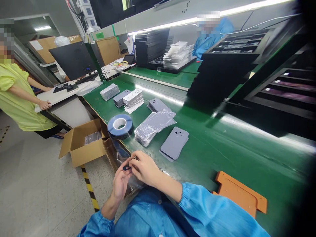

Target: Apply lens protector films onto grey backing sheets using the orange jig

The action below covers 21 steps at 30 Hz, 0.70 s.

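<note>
My left hand (119, 184) and my right hand (145, 169) meet over the table's front edge. Between their fingertips is a small dark piece (126, 168), mostly hidden; its kind is not clear. Both hands are closed on it, the right one pinching from above. Just beyond them stands a roll of blue film tape (128, 126). Grey phone back covers (174, 143) with camera holes lie to the right of it. A pile of clear plastic sleeves (150, 128) sits between the roll and those covers.
Below the hands is a carton (111, 154) with plastic film; another open carton (89, 153) stands left. Orange fixture (240, 194) lies at right. Farther back are cover stacks (133, 100) and black trays (222, 75). A person in yellow (19, 95) and one in blue (212, 36) are nearby.
</note>
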Available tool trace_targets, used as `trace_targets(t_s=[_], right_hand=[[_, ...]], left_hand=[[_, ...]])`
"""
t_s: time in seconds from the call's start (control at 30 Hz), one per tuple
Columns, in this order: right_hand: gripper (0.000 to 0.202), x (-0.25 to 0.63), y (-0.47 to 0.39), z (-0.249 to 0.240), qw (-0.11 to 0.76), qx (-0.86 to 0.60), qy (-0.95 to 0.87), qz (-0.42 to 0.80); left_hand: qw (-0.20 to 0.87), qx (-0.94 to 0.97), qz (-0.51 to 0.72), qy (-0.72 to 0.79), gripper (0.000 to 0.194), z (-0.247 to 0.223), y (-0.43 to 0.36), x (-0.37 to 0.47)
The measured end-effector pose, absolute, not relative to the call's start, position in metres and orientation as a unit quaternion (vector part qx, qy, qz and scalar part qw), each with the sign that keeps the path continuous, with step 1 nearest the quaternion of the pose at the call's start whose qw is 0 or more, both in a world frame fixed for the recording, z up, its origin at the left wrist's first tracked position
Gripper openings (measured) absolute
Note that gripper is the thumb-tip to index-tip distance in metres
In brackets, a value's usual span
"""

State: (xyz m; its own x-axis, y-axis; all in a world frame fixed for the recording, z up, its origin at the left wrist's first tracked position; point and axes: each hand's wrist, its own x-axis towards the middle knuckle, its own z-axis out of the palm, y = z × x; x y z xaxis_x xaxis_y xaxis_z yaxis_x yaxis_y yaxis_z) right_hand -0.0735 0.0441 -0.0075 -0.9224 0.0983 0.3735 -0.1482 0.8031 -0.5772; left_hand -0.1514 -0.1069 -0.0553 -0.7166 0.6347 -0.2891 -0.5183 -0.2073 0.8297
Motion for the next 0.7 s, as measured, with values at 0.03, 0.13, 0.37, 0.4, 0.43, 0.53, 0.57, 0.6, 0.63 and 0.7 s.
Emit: trace_targets(t_s=[0.03,0.13,0.37,0.4,0.43,0.53,0.57,0.6,0.63,0.7], right_hand=[[0.013,-0.071,0.045,-0.006,0.196,0.018,-0.93,0.309],[0.013,-0.061,0.047,0.0,0.191,0.029,-0.931,0.31],[0.019,-0.02,0.067,0.02,0.161,-0.022,-0.904,0.395],[0.019,-0.013,0.071,0.023,0.155,-0.035,-0.901,0.404],[0.018,-0.005,0.075,0.026,0.152,-0.05,-0.898,0.41],[0.01,0.018,0.084,0.034,0.171,-0.091,-0.887,0.419],[0.008,0.026,0.086,0.035,0.186,-0.1,-0.882,0.422],[0.008,0.033,0.088,0.036,0.203,-0.107,-0.875,0.425],[0.01,0.04,0.09,0.037,0.218,-0.116,-0.869,0.43],[0.013,0.056,0.095,0.037,0.235,-0.149,-0.854,0.44]], left_hand=[[0.365,0.056,0.776,0.511,0.058,-0.059,-0.11,-0.151],[0.352,0.047,0.771,0.528,0.056,-0.073,-0.12,-0.147],[0.353,0.075,0.732,0.578,0.055,-0.082,-0.138,-0.142],[0.356,0.098,0.722,0.586,0.055,-0.079,-0.137,-0.141],[0.356,0.124,0.711,0.594,0.055,-0.075,-0.136,-0.139],[0.356,0.201,0.671,0.618,0.055,-0.064,-0.133,-0.133],[0.364,0.224,0.655,0.623,0.055,-0.06,-0.133,-0.131],[0.377,0.246,0.635,0.628,0.054,-0.057,-0.133,-0.128],[0.391,0.266,0.611,0.635,0.053,-0.054,-0.133,-0.126],[0.409,0.303,0.551,0.661,0.048,-0.048,-0.134,-0.123]])
